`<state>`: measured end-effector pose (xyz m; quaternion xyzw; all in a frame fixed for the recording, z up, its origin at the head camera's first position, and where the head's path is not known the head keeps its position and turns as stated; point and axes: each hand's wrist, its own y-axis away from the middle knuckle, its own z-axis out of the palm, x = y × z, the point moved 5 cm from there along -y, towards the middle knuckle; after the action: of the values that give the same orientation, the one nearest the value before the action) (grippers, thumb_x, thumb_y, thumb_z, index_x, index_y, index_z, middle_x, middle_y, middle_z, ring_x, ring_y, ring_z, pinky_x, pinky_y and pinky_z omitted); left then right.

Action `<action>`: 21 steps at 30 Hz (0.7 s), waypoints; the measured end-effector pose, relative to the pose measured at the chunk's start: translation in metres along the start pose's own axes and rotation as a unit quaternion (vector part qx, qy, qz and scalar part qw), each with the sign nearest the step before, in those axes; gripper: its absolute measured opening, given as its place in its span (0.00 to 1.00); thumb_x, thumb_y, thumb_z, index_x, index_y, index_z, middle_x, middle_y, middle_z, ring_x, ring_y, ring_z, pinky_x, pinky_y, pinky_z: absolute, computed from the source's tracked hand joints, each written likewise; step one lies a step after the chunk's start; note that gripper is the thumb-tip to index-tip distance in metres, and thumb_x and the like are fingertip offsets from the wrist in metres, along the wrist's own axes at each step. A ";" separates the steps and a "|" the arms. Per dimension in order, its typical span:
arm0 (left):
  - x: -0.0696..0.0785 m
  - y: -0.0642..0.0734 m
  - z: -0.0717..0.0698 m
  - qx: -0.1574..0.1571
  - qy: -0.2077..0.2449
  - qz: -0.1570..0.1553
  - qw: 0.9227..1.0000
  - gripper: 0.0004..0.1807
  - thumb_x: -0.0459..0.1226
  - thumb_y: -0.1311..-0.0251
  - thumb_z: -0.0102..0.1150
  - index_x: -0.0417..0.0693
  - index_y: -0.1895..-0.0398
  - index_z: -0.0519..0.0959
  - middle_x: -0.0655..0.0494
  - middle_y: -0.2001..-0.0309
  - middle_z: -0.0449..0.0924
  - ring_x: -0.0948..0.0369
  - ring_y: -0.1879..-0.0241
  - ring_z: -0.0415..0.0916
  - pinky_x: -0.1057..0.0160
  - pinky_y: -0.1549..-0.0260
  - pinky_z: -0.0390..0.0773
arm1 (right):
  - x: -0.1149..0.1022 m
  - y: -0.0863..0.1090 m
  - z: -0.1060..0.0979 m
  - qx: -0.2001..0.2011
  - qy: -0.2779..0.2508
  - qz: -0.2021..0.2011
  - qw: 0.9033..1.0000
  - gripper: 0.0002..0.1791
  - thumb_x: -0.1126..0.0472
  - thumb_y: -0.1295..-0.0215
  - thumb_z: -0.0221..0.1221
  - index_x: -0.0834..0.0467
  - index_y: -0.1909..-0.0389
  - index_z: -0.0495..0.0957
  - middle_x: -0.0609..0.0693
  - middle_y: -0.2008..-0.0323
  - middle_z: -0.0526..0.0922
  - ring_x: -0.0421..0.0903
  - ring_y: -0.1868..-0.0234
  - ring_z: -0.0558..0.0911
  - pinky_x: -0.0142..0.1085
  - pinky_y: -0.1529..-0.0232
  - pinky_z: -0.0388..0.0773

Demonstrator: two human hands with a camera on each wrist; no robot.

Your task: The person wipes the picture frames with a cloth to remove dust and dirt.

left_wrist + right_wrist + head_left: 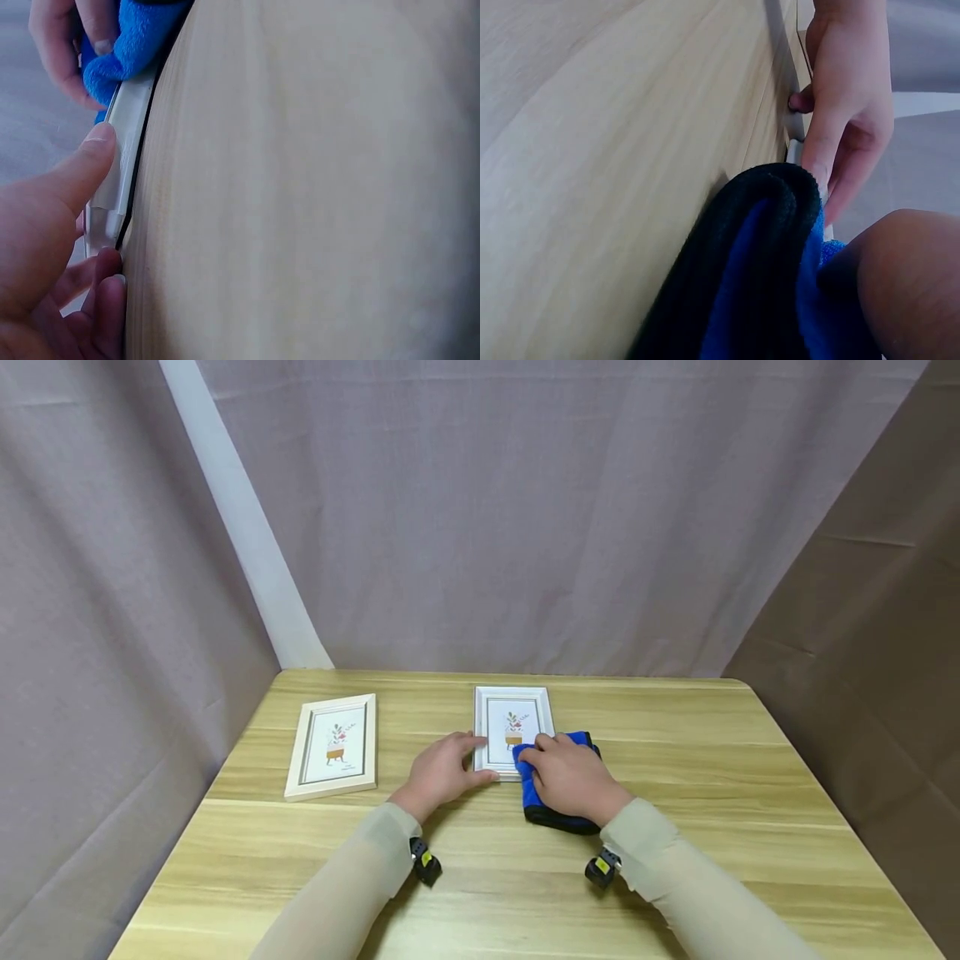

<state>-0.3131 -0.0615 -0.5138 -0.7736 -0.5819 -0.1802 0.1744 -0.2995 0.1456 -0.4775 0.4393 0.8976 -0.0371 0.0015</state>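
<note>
Gripping the folded blue cloth (534, 792), the right hand (573, 777) in the head view lies over the near right part of the white picture frame (501, 735), which is between both hands. The left hand (442, 771) holds its near left corner; the cream frame (334, 747) lies well left of that hand. If the right hand pushes harder than the left one holds, the white frame could slide on the table (510, 893). In the left wrist view, the thumb (88, 161) is on the frame's near edge; touching farther inward could leave a fingerprint. In the right wrist view, the cloth's loose fold, beside the right hand, might catch the frame's corner.
</note>
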 end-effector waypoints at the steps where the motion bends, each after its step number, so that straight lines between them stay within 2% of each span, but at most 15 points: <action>1: 0.000 0.000 0.000 0.000 0.000 0.000 1.000 0.40 0.64 0.36 0.75 0.58 0.25 0.81 0.48 0.24 0.76 0.44 0.25 0.73 0.41 0.28 0.74 | 0.002 0.002 0.000 0.002 0.001 0.003 1.000 0.17 0.57 0.20 0.61 0.53 0.36 0.87 0.54 0.49 0.84 0.55 0.53 0.82 0.51 0.56 0.87; 4: 0.000 -0.001 0.001 -0.001 0.000 -0.001 1.000 0.41 0.65 0.36 0.75 0.59 0.25 0.81 0.49 0.23 0.76 0.45 0.25 0.73 0.41 0.28 0.74 | 0.009 0.007 -0.001 0.005 -0.001 0.013 1.000 0.17 0.57 0.20 0.61 0.54 0.37 0.87 0.55 0.48 0.84 0.55 0.51 0.82 0.52 0.54 0.87; 12: 0.001 -0.001 0.000 -0.002 0.002 -0.001 1.000 0.41 0.64 0.37 0.76 0.59 0.25 0.81 0.50 0.24 0.76 0.44 0.25 0.73 0.40 0.28 0.74 | 0.024 0.016 -0.004 0.014 -0.012 0.018 1.000 0.16 0.59 0.22 0.60 0.57 0.40 0.89 0.56 0.50 0.82 0.55 0.54 0.82 0.51 0.51 0.86; 17: 0.001 -0.001 0.000 0.001 0.001 0.002 1.000 0.42 0.65 0.38 0.75 0.58 0.25 0.81 0.50 0.24 0.76 0.44 0.25 0.73 0.40 0.28 0.73 | 0.032 0.018 -0.006 0.017 -0.008 0.027 0.999 0.16 0.60 0.23 0.62 0.56 0.40 0.89 0.57 0.52 0.82 0.53 0.59 0.80 0.51 0.56 0.86; 21: 0.000 -0.001 0.001 0.000 0.000 -0.001 1.000 0.42 0.65 0.39 0.76 0.58 0.25 0.81 0.50 0.24 0.77 0.45 0.25 0.73 0.40 0.28 0.73 | 0.034 0.019 -0.004 0.010 -0.024 0.030 0.999 0.18 0.60 0.23 0.61 0.57 0.38 0.88 0.57 0.53 0.81 0.51 0.60 0.78 0.49 0.57 0.85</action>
<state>-0.3135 -0.0610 -0.5141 -0.7729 -0.5828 -0.1809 0.1741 -0.3047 0.1843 -0.4755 0.4650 0.8833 -0.0565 0.0196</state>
